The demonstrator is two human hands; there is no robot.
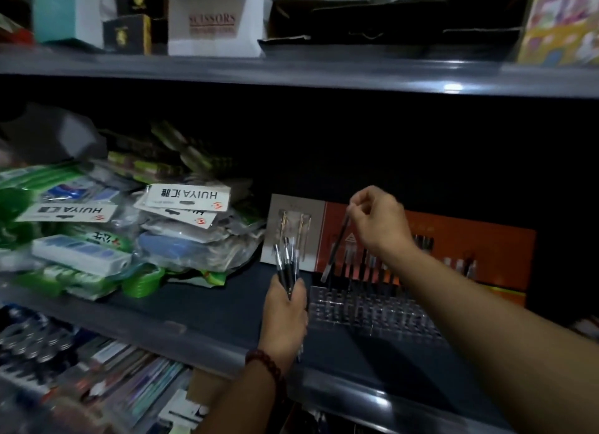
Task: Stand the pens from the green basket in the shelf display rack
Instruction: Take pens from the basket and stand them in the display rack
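Right hand: the right hand (379,221) pinches one black pen (337,247) by its top, tilted, tip just above the clear rack (366,310).
Left hand: the left hand (287,313) is closed round a bundle of pens (287,265), about four or five, caps above the fingers.
Hard to make out: pens already standing behind the right wrist blur together against the orange card (453,236); no exact count.
Pens: slim, black, silver-tipped.

Stationery shop — stocked shelves (291,73), packaged goods (181,203), pen display rack (372,310)

bare shelf (207,307) left of rack (372,313), packets (181,239) perhaps crowding
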